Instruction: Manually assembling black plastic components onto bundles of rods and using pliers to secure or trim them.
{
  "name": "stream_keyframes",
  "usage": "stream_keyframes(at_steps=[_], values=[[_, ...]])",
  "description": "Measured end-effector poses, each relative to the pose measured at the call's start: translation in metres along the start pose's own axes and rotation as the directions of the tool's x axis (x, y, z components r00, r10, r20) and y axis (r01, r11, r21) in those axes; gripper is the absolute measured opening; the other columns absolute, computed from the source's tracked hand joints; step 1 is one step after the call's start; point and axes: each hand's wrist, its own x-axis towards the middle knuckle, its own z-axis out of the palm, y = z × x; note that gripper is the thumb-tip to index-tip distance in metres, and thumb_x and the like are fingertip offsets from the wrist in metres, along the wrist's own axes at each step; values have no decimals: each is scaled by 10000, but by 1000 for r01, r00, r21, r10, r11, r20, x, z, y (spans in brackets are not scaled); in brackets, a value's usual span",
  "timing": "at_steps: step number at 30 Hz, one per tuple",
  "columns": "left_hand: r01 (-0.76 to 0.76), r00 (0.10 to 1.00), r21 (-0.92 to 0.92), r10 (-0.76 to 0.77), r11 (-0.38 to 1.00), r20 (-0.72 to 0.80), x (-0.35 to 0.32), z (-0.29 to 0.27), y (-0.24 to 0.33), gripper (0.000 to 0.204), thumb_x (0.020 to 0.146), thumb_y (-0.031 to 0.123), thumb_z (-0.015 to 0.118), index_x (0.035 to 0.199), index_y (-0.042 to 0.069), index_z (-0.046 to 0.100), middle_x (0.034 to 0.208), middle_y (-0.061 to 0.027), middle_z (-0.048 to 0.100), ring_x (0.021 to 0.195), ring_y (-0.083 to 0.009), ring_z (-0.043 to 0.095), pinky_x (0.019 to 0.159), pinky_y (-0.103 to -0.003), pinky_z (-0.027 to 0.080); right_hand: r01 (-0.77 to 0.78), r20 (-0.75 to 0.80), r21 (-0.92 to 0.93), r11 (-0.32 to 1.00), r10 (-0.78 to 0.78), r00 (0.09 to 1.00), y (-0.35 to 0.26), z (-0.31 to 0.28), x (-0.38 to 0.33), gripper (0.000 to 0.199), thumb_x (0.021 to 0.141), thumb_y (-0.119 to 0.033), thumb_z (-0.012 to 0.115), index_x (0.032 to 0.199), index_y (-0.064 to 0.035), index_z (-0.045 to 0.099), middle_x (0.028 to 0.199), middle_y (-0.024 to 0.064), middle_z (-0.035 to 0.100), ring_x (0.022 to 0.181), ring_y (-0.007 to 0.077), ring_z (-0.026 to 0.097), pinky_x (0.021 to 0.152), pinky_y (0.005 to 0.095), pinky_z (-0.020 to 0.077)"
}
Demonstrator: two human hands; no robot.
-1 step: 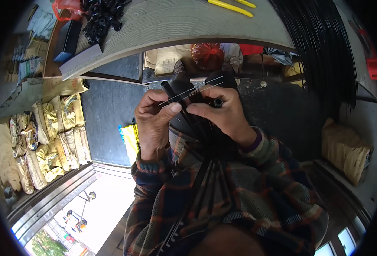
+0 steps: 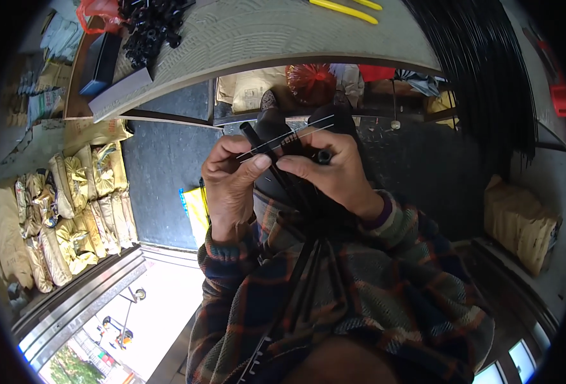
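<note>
Two hands working a black tube and thin wires in front of the chest.

In the head view, the left hand (image 2: 230, 185) and the right hand (image 2: 334, 169) are meeting below the edge of a grey workbench (image 2: 263, 38); both are clamping down with thumbs and fingers closed on a thin black tube (image 2: 263, 148) and two pale wires (image 2: 289, 137) crossing it. More black rods (image 2: 311, 275) are running down over the plaid sleeves. A pile of small black parts (image 2: 148, 25) and yellow-handled tools (image 2: 343, 9) are lying on the workbench.

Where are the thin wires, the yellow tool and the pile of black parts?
thin wires (image 2: 295, 136), head view, mid-length between the hands
yellow tool (image 2: 343, 11), head view, its handle
black parts (image 2: 150, 25), head view, middle of pile
</note>
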Motion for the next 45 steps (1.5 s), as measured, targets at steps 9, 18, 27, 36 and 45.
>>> stream_keyframes(at_steps=[9, 18, 27, 36, 45], values=[[-53, 999, -15, 53, 998, -3, -5, 13, -11, 246, 815, 58, 607, 1029, -33, 529, 925, -100, 608, 826, -127, 575, 794, -230, 438, 169, -71, -250, 953, -193, 979, 13, 5, -6, 191, 799, -77, 625, 936, 41, 560, 796, 68, 611, 715, 59, 523, 617, 211, 428], [-87, 991, 37, 90, 996, -99, -11, 21, -15, 250, 842, 106, 586, 1043, -19, 506, 909, -74, 595, 829, -122, 552, 793, -236, 418, 273, -72, -295, 916, -306, 949, 15, 7, -6, 159, 799, -60, 610, 910, 42, 562, 773, 96, 600, 711, 87, 534, 613, 233, 429], [-106, 993, -95, 100, 990, -65, -9, 17, -21, 238, 843, 118, 580, 1034, -2, 506, 913, -73, 596, 829, -131, 558, 791, -256, 429, 62, -18, -52, 997, -63, 998, 15, 3, -3, 195, 774, -92, 657, 915, 27, 593, 823, 81, 618, 756, 97, 559, 667, 233, 442], [-106, 994, -119, 103, 987, -32, -9, 8, -21, 218, 815, 104, 616, 980, 13, 506, 871, -70, 603, 781, -130, 572, 764, -260, 453, 129, 87, -9, 992, -128, 988, 15, -1, 3, 205, 745, -100, 694, 885, 25, 610, 832, 72, 621, 739, 107, 570, 661, 228, 436], [-189, 980, -1, 189, 982, -63, -10, 13, -23, 201, 828, 125, 606, 947, 6, 495, 851, -76, 600, 768, -117, 558, 747, -241, 442, 57, 6, -37, 998, -57, 998, 20, 4, -1, 224, 763, -101, 672, 922, 22, 573, 806, 68, 608, 739, 89, 550, 646, 223, 428]])
